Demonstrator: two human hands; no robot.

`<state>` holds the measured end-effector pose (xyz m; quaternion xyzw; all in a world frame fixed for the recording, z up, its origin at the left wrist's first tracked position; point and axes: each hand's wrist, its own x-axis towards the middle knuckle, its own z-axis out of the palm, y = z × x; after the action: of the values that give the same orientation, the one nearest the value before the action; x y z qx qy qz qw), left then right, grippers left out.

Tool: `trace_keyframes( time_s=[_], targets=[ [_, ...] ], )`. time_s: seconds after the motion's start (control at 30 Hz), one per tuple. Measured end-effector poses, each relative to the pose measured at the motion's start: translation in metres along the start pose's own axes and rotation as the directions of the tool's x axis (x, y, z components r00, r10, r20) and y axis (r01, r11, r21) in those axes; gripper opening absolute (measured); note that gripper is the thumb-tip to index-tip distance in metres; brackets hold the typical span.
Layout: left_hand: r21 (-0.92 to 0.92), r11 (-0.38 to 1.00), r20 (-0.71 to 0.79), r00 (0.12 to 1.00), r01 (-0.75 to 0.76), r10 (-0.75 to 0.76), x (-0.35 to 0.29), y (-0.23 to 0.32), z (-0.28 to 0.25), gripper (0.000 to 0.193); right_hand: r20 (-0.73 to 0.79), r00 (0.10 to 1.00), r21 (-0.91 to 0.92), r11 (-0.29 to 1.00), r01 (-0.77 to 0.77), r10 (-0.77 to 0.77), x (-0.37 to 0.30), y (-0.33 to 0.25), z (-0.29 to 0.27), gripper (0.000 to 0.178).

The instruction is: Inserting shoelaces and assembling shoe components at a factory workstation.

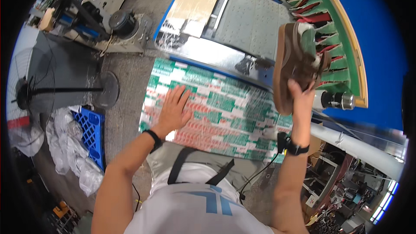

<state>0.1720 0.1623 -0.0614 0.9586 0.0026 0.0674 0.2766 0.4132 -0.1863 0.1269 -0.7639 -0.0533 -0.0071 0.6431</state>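
Note:
In my right hand point(302, 102) is a brown shoe point(287, 71) with a lighter brown sole, raised at the right and tilted with its length running away from me. Another brown part shows beside it; whether this is a second shoe I cannot tell. Something pale green and white shows at the shoe's opening. My left hand point(174, 110) lies with fingers stretched over a work surface point(223, 125) covered in a green, red and white printed sheet. Nothing is in that hand.
Beyond the surface is a conveyor machine point(253, 19) with a metal edge. Right of it, an opening has slit green curtain flaps point(331, 30) in a yellow frame. At left stand a floor fan point(65, 90), a blue plastic crate point(92, 132) and clear plastic bags point(65, 138).

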Motion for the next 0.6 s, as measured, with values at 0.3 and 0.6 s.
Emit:
trace_keyframes(
  time_s=[0.3, 0.6],
  targets=[
    [0.071, 0.997, -0.117, 0.992, -0.045, 0.053, 0.002, 0.006, 0.007, 0.067, -0.025, 0.986, -0.044, 0.985, -0.164, 0.163, -0.243, 0.107, 0.093, 0.090],
    [-0.782, 0.557, 0.135, 0.947, 0.282, -0.290, -0.010, 0.091, 0.039, 0.038, -0.071, 0.989, -0.173, 0.975, -0.139, 0.128, -0.285, 0.118, 0.045, 0.046]
  ],
)
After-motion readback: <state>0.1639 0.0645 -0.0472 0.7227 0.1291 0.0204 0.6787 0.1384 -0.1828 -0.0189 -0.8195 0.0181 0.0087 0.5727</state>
